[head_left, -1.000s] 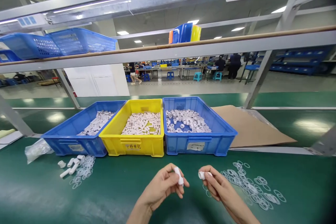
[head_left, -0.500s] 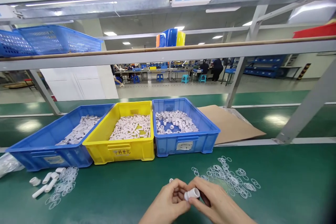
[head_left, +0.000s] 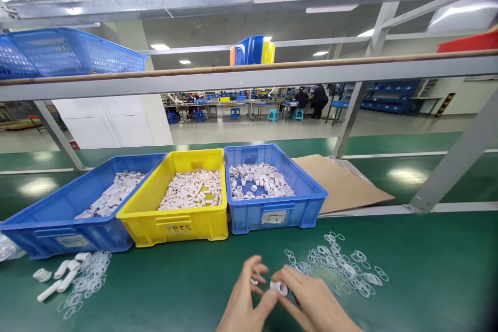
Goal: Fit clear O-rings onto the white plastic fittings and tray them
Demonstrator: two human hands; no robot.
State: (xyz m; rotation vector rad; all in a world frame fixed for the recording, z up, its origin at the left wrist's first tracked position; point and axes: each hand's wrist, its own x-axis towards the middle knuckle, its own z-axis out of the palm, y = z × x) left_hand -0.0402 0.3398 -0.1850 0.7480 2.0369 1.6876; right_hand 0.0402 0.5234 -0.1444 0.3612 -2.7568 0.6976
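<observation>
My right hand holds a short white plastic pipe fitting between thumb and fingers, its round opening toward me. At the fitting's left side is my left hand, its fingers apart and its thumb tip against or very near the fitting. A small white bit shows between the left fingers; whether it is held or lies behind them I cannot tell. Right of the hands, thin clear rings lie loose on the green table.
A blue bin, a yellow bin and another blue bin hold white fittings. At left lie several white pipe pieces and more rings. Brown cardboard lies behind; a shelf crosses above.
My left fingers have spread and drawn away from the fitting. In my right hand the fitting has shifted slightly left and turned more toward me. The view has shifted a little.
</observation>
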